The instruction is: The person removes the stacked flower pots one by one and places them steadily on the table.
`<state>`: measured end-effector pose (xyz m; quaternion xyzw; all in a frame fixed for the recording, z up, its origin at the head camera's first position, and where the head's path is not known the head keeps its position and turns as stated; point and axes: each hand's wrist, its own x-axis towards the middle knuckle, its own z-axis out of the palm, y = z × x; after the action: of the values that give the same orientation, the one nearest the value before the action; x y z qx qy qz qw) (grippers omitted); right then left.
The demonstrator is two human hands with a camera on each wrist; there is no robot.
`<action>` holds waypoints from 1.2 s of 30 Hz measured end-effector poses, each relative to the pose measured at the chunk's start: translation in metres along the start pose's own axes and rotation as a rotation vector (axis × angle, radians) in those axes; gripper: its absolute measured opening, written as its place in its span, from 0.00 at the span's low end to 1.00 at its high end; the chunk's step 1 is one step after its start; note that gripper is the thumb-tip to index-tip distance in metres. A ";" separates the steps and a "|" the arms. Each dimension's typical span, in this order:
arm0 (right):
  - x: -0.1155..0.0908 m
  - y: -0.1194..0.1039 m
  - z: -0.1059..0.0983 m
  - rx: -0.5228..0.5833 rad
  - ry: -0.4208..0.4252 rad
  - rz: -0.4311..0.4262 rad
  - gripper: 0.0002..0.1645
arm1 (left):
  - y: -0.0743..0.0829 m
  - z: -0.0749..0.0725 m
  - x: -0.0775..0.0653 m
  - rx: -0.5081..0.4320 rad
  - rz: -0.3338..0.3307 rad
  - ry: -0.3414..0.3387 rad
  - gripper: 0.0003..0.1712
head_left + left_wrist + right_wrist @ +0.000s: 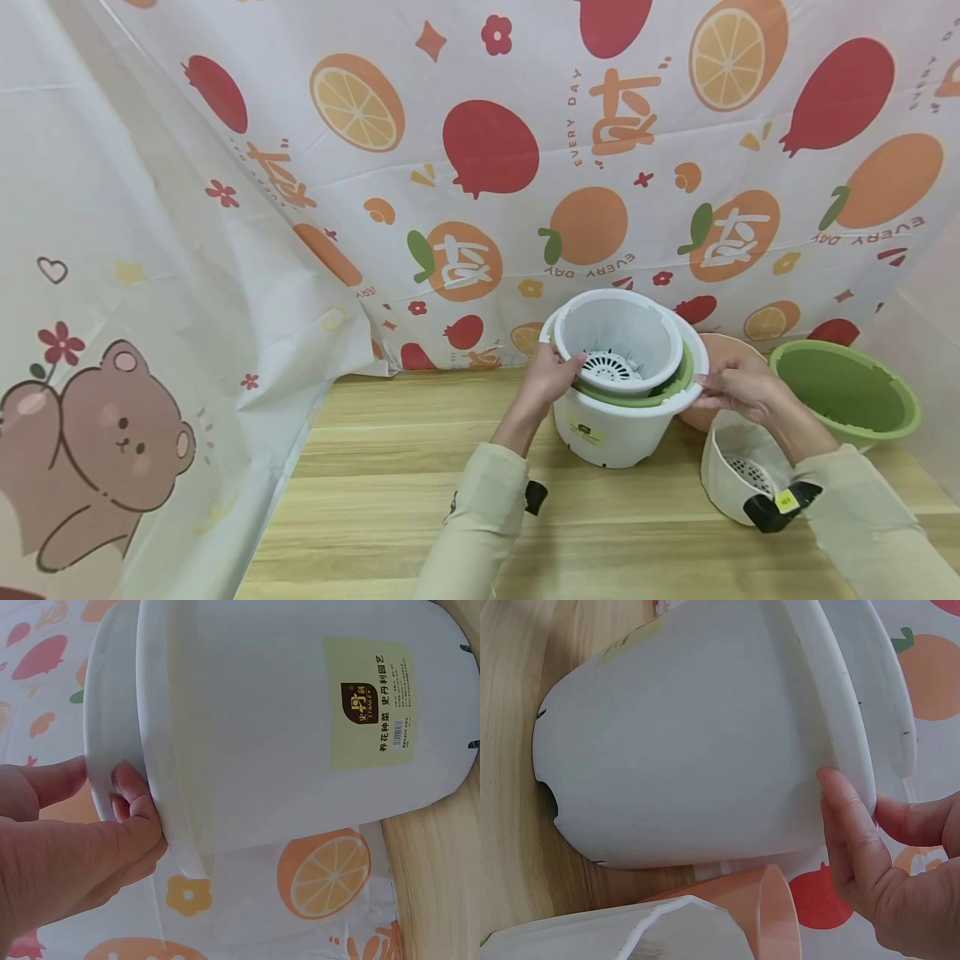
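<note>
A stack of nested flowerpots stands on the table: a large white flowerpot (615,433) outside, a green flowerpot (686,375) within it, and a smaller white flowerpot (618,321) with a slotted base innermost. My left hand (551,373) pinches the rim of the small white flowerpot, which rises above the large one's rim in the left wrist view. On the opposite side my right hand (742,390) grips the large white flowerpot's rim, fingers (851,825) under it and thumb on top. A yellow label (367,705) marks the large flowerpot's front.
Right of the stack sits a cream pot (716,483) with a perforated base, below my right forearm. A peach pot (723,346) is behind it, and a wide green pot (847,383) stands far right. A fruit-print cloth (487,208) hangs behind the wooden table (420,467).
</note>
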<state>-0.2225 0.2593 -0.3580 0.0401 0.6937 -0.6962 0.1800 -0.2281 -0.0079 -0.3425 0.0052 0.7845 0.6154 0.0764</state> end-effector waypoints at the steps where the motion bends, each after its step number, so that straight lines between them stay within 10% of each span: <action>1: 0.000 0.000 0.000 0.001 0.001 0.000 0.06 | 0.000 0.000 0.000 -0.006 0.006 0.001 0.15; 36: 0.001 0.000 -0.003 -0.002 -0.027 0.002 0.09 | -0.008 -0.007 0.004 -0.161 0.040 -0.050 0.21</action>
<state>-0.2236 0.2625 -0.3584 0.0311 0.6919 -0.6958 0.1900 -0.2327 -0.0160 -0.3492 0.0299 0.7301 0.6775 0.0839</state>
